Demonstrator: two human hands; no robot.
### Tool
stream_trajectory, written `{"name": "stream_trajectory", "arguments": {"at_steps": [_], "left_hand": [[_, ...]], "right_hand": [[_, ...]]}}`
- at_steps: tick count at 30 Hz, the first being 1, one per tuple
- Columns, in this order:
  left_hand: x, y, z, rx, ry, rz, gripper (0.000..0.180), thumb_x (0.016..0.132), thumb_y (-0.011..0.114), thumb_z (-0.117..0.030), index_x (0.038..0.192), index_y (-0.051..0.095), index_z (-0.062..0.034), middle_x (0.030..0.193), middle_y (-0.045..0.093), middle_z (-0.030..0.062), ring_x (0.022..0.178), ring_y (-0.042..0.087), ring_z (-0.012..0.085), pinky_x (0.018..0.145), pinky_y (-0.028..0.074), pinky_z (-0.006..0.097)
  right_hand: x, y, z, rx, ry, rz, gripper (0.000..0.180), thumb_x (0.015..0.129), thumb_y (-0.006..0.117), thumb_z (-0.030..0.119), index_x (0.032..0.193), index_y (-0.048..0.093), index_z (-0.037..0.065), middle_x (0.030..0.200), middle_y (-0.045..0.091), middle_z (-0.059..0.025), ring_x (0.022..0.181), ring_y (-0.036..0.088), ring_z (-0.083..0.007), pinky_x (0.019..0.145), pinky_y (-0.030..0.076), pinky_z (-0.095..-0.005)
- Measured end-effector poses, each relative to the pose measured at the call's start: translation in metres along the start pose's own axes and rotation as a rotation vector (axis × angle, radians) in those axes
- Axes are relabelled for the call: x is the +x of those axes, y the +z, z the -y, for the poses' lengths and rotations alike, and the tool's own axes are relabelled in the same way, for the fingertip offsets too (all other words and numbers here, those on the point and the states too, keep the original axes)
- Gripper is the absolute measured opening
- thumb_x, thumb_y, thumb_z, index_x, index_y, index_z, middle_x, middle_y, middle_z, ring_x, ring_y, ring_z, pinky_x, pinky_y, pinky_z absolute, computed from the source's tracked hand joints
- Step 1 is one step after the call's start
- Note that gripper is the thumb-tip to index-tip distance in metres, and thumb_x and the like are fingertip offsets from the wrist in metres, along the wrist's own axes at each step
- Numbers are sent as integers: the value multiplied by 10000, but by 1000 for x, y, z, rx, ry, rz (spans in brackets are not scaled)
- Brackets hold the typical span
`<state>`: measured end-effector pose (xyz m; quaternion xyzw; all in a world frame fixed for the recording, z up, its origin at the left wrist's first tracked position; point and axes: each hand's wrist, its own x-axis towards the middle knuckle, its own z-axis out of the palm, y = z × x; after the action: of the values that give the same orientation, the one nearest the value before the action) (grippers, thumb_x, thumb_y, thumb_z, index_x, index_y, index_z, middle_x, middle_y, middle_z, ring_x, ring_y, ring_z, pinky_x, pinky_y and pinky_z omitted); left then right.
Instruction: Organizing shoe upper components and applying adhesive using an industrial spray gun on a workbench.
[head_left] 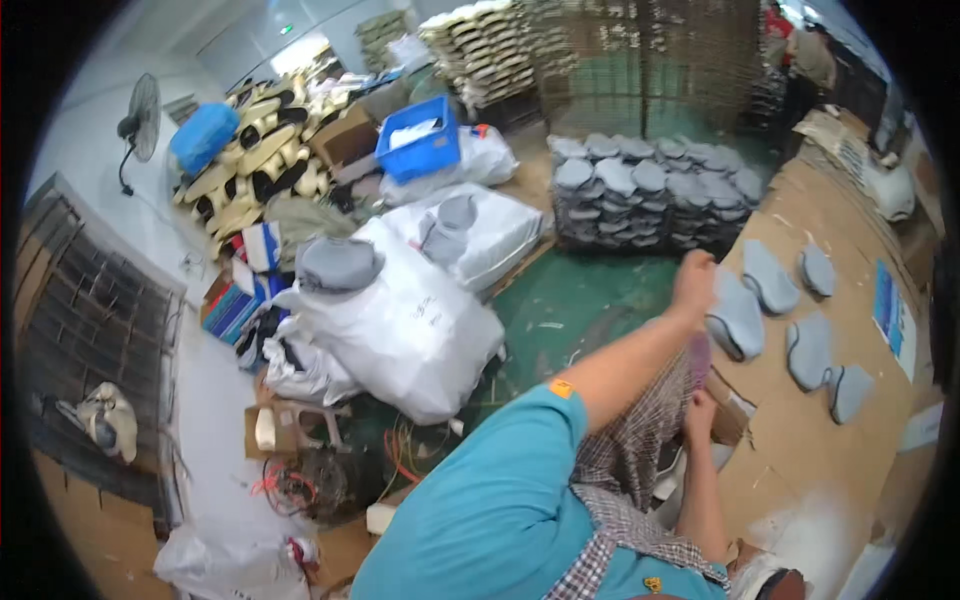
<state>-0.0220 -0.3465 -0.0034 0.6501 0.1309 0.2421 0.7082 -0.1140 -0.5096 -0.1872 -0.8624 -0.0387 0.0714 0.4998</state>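
Note:
My left hand [694,287] reaches over the near edge of the cardboard-covered table [775,440], its fingers curled together. Whatever lies between those fingers, if anything, is hidden. Right beside it lies a grey padded slipper-shaped piece [737,318]. Lower down, next to the table edge, my right hand [700,415] is closed at the bottom end of a purple piece [699,358], whose kind I cannot make out. More grey pieces rest on the cardboard: one behind [770,280], a small one [817,271], and a pair touching each other [810,352].
Stacks of grey pieces [655,190] stand beyond the table. Large white sacks [420,320] fill the left floor, with a blue crate [418,140] behind. A blue-and-white sheet [890,315] lies on the table. A person [810,62] stands far off at right.

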Motion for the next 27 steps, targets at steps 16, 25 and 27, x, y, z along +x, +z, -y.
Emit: {"name": "stream_trajectory", "arguments": {"at_steps": [16,25,27], "left_hand": [[196,-352,-133,167,-393,-421,602,727,504,-210,1250,221,-308,894,502,88,644,494,292,532,422,424],[174,-384,-139,206,-471,-484,642,731,443,-104,1276,155,-282,888,508,110,581,495,292,490,407,405],[174,-387,-139,254,-414,-556,285,731,440,-164,1011,394,-141,844,512,93,557,506,273,452,384,381]], "right_hand": [[-15,-4,45,-1,96,-131,197,697,530,177,637,616,10,671,598,-163,657,591,-271,637,454,-352],[-28,-1,61,-47,71,-92,251,687,551,260,664,600,14,666,583,-170,638,575,-301,609,443,-384],[-29,0,56,-78,12,-79,241,707,537,256,672,590,24,681,583,-156,654,570,-299,593,435,-385]]}}
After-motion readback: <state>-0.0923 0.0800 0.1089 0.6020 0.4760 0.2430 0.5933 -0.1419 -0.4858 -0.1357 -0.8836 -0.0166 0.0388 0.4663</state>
